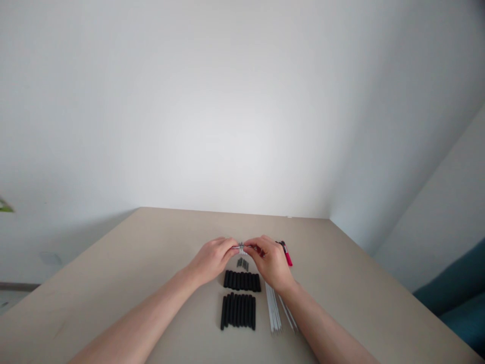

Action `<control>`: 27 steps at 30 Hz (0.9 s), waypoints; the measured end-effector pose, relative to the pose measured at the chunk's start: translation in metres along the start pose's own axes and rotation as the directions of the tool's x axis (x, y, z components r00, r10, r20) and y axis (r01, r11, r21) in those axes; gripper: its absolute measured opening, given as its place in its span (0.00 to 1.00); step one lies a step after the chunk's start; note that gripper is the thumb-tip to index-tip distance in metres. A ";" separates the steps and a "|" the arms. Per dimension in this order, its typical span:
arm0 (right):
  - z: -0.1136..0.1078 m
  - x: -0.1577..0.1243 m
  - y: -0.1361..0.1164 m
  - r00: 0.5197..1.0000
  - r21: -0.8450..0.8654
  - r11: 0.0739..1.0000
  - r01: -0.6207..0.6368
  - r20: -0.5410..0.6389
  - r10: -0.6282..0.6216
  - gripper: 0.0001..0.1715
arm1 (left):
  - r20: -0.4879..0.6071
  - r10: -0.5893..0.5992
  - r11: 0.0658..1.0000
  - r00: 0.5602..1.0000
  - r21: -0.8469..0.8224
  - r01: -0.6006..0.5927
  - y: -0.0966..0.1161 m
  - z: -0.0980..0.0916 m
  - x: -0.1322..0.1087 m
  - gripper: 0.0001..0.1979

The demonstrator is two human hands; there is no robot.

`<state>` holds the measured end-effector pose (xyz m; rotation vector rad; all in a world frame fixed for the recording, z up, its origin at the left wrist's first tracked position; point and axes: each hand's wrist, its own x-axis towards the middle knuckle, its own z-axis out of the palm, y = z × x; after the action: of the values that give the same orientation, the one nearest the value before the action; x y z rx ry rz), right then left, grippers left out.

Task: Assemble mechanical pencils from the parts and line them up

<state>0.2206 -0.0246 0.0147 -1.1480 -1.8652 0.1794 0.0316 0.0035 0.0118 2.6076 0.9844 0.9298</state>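
Note:
My left hand [212,259] and my right hand [271,263] meet above the beige table [144,263], fingertips pinched together on a small silvery pen part [241,247]. My right hand also holds a pen with a red end [287,255] that sticks out to the right. Below the hands lie a few small dark springs [242,263], then two rows of black pen barrels [241,281] [238,311]. Several white refills [273,313] lie beside them, partly under my right wrist.
A plain white wall stands behind the table. The table's right edge runs toward a dark teal seat [460,308] at the lower right. A small green scrap [4,206] shows at the far left.

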 end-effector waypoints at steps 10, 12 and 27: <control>-0.002 0.000 -0.002 0.999 0.019 1.000 0.018 0.045 -0.019 0.07 | 0.042 -0.017 0.995 0.999 0.098 0.013 0.003 0.001 -0.001 0.15; -0.005 0.001 0.001 1.000 -0.008 1.000 -0.008 0.021 0.008 0.07 | 0.032 -0.041 0.992 0.999 0.124 0.037 0.001 0.000 -0.002 0.15; -0.010 -0.002 0.027 0.943 -0.319 0.948 -0.009 0.313 0.115 0.07 | 0.022 -0.141 0.983 0.990 0.125 0.137 -0.010 -0.001 -0.004 0.17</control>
<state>0.2454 -0.0144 0.0052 -1.4687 -2.2095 0.1161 0.0227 0.0083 0.0068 2.6026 1.2352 0.8176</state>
